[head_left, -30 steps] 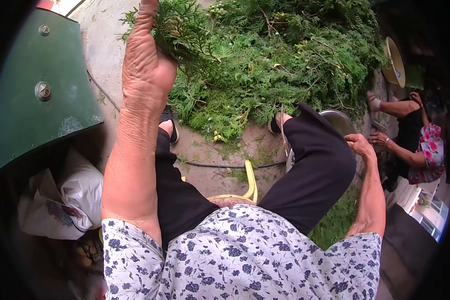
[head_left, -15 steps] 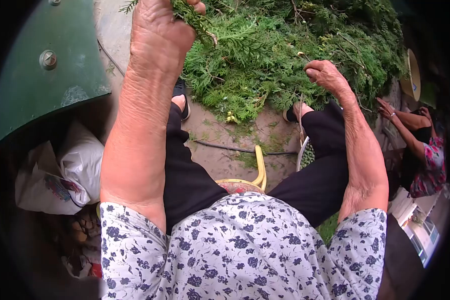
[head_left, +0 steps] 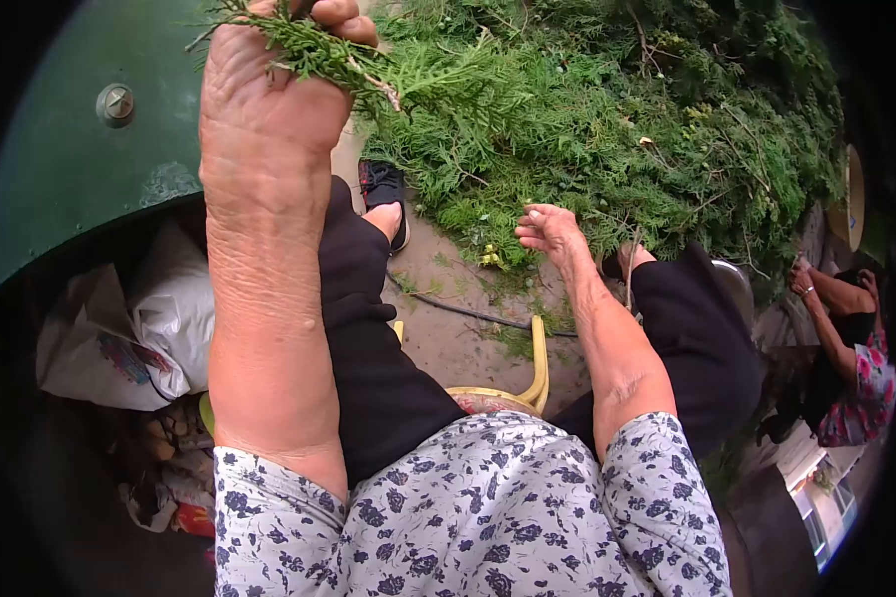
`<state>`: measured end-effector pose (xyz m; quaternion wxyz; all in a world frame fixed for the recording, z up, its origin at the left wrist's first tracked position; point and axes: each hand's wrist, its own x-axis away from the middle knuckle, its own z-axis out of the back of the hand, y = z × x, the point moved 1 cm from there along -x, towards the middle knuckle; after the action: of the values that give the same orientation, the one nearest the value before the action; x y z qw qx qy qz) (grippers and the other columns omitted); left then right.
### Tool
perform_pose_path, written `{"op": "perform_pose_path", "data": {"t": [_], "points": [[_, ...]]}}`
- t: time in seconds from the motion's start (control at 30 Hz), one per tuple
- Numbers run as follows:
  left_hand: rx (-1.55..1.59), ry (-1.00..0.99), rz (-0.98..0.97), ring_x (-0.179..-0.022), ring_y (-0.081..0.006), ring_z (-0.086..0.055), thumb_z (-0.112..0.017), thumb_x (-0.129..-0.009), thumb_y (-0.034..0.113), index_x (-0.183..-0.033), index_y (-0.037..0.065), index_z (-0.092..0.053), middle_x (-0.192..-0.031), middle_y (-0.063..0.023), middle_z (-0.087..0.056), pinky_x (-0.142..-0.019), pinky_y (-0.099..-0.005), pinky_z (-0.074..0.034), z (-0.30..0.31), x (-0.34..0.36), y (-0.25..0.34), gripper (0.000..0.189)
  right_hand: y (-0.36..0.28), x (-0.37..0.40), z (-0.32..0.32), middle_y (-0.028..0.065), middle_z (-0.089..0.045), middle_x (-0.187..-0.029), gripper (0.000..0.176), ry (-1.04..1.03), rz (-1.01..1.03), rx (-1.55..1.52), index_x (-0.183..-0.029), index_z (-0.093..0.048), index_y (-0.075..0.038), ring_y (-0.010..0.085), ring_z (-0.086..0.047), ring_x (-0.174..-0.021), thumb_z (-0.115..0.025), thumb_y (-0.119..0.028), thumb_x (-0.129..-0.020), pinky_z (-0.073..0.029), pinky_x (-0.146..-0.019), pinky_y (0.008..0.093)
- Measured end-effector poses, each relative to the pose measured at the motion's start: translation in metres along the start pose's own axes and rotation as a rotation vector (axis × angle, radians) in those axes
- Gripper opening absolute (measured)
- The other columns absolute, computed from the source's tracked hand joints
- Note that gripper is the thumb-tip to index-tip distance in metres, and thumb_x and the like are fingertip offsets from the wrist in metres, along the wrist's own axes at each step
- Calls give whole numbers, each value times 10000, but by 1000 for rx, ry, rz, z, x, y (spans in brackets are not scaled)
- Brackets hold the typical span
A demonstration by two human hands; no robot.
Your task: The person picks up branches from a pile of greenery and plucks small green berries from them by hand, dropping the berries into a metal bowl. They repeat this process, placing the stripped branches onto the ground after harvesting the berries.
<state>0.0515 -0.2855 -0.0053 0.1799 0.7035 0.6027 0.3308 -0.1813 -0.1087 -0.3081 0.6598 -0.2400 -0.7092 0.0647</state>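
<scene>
Green, scaly conifer sprig [head_left: 368, 70] sits in the left hand [head_left: 269, 90], which is raised high with its fingers closed around the stem. The sprig's tip reaches toward a big pile of the same cuttings [head_left: 617, 129] heaped on the bare ground [head_left: 458, 338]. The right hand [head_left: 548, 229] hangs lower, at the near edge of the pile, with its fingers loosely curled and apart and nothing visible in them.

A black shoe [head_left: 383, 189] touches the pile's edge, and a dark hose [head_left: 468, 313] runs across the ground between the legs. Below it shows the yellow chair frame [head_left: 538, 363]. A green metal panel [head_left: 90, 179] stands to the left, above white bags [head_left: 169, 318]. The rim of a metal bowl [head_left: 739, 284] peeks out past the right knee. Farther right, another person in a flowered garment [head_left: 851, 368] sits with arms raised.
</scene>
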Motion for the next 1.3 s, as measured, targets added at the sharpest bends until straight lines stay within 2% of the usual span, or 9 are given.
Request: {"op": "perform_pose_path", "data": {"t": [0.2, 0.33, 0.4, 0.47, 0.6, 0.67, 0.73, 1.1, 1.3], "points": [[50, -29, 80, -601, -112, -448, -515, -893, 82, -856, -20, -463, -794, -65, -502, -559, -261, -380, 9, -6, 17, 120, -65, -23, -41, 223, -585, -1013, 275, 48, 223, -320, -1146, -494, 61, 228, -638, -716, -447, -50, -898, -567, -567, 303], [53, 17, 56, -591, -113, -447, -515, -894, 88, -869, -17, -462, -787, -64, -502, -552, -263, -382, 10, -7, 19, 120, -72, -48, -60, 131, -580, -1067, 380, 196, 369, 486, -1234, -472, -28, 161, -614, -612, -480, -25, -854, -476, -437, 260], [66, 42, 60, -587, -113, -447, -516, -894, 89, -867, -12, -463, -784, -62, -504, -552, -263, -385, 9, -6, 21, 117, -66, -60, -60, 171, -566, -1036, 446, 330, 722, 1104, -1222, -486, -84, 269, -574, -884, -597, -104, -790, -485, -726, 370], [57, 8, 54, -588, -114, -450, -517, -894, 89, -859, -10, -466, -775, -60, -506, -547, -262, -384, 10, -7, 22, 117, -65, -59, -56, 180, -560, -961, 383, 337, 617, 1068, -1088, -581, -87, 331, -523, -1006, -667, -143, -719, -435, -860, 384], [85, 43, 67, -583, -108, -459, -520, -894, 101, -860, 0, -474, -786, -63, -522, -535, -256, -388, 10, -7, 22, 116, -70, -43, -40, 166, -553, -854, 184, 328, 781, 978, -812, -664, -28, 312, -542, -853, -705, -157, -687, -437, -776, 375], [72, 31, 65, -582, -108, -462, -523, -893, 105, -854, 3, -479, -788, -63, -526, -535, -255, -392, 10, -7, 21, 118, -78, -36, -23, 160, -571, -794, 187, 377, 810, 886, -820, -657, -20, 298, -567, -796, -698, -148, -689, -446, -729, 366], [66, 13, 69, -581, -107, -465, -526, -892, 109, -848, 6, -483, -790, -64, -531, -534, -254, -396, 8, -5, 17, 120, -92, -26, -3, 40, -586, -729, 80, 306, 766, 732, -821, -641, 7, 94, -559, -543, -586, -44, -795, -463, -472, 219], [-90, 43, 14, -614, -135, -524, -609, -834, 126, -878, -27, -567, -816, -87, -587, -531, -279, -446, -10, -1, -5, 164, -200, 144, 34, 62, -607, -787, 222, 132, 689, 269, -1056, -512, 18, 109, -562, -670, -513, -29, -838, -460, -597, 231], [-505, -262, 69, -579, -121, -570, -604, -816, 100, -951, -39, -582, -700, -53, -609, -596, -232, -469, -37, 14, -26, 195, -221, 195, 20, 35, -607, -778, 200, 29, 759, 294, -1036, -530, 4, 74, -530, -657, -528, -71, -850, -435, -601, 208]]}}
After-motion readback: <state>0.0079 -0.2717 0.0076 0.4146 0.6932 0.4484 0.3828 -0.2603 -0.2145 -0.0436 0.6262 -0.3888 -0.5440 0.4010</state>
